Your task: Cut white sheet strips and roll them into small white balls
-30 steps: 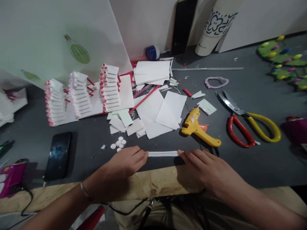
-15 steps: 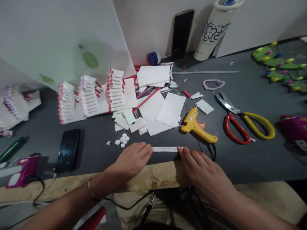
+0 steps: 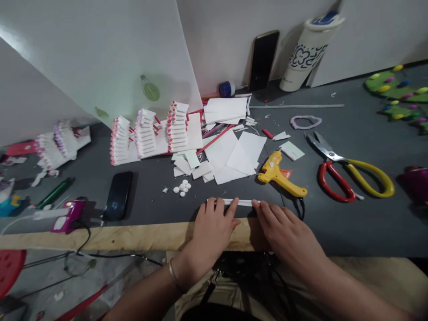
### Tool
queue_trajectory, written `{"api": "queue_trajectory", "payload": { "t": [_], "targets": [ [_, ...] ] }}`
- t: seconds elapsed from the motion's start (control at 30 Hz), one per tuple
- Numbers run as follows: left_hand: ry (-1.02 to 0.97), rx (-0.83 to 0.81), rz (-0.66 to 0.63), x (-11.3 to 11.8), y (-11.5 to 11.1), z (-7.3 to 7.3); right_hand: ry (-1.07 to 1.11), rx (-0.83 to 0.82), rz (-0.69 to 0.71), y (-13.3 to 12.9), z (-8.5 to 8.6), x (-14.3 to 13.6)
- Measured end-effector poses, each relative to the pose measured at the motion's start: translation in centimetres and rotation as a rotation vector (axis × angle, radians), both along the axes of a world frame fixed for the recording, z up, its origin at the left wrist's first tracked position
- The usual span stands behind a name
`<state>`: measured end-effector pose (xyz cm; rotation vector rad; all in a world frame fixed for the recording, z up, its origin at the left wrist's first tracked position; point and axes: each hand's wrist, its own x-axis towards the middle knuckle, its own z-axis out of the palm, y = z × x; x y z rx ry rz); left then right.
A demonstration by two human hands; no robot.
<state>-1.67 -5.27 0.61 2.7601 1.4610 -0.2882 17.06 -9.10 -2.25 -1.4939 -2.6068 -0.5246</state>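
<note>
White strip (image 3: 245, 203): narrow, lying crosswise on the tabletop (image 3: 361, 232) at the lower middle of the frame, just beyond the pale wooden edge (image 3: 133, 236).
Left grip (image 3: 212, 225): fingers spread wide and laid over the strip's left part, thumb apart from them and nearer the edge.
Right grip (image 3: 284, 225): fingers close together, tips touching the strip's right end; whether they pinch it or only press it, I cannot tell.
Strip to grip: its middle shows between the two, each end partly hidden under fingers.
Step in hand: apparently pressing or smoothing the strip flat along its length.
Next move: seems to call for light, even fingertip pressure, with the right end steadied so that the strip stays straight.
Glue gun (image 3: 272, 171): yellow, beyond the right grip, nozzle toward the top of the frame.
White discs (image 3: 182, 187): a small cluster, left of the strip and a little beyond it.
Scissors (image 3: 331, 155): blades parted, right of the glue gun, one red handle and one yellow.
Paper sheets (image 3: 247, 154): overlapping, centre of the frame.
Tipped white pieces (image 3: 146, 136): three rows, left of the sheets.
Bottle (image 3: 304, 58): white with dark patterning, upper right, far side.
</note>
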Motion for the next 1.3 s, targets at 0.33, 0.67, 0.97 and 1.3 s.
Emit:
{"api": "queue_trajectory", "payload": {
  "t": [0.33,0.67,0.97,1.3],
  "targets": [
    [0.067,0.028,-0.011,0.0,-0.4,-0.3,0.094,-0.079,-0.072,-0.2,0.8,0.5],
    [0.068,0.009,-0.055,-0.7,0.2,-1.1,0.358,-0.109,-0.119,0.5,0.6,-6.0],
    [0.013,0.024,-0.061,-0.8,0.3,-1.3,0.347,-0.202,-0.221,-1.1,-1.6,-3.7],
    [-0.015,0.146,0.012,-4.1,0.2,-1.3,0.35,-0.207,-0.244,-1.5,-1.7,-2.9]
  ]
}}
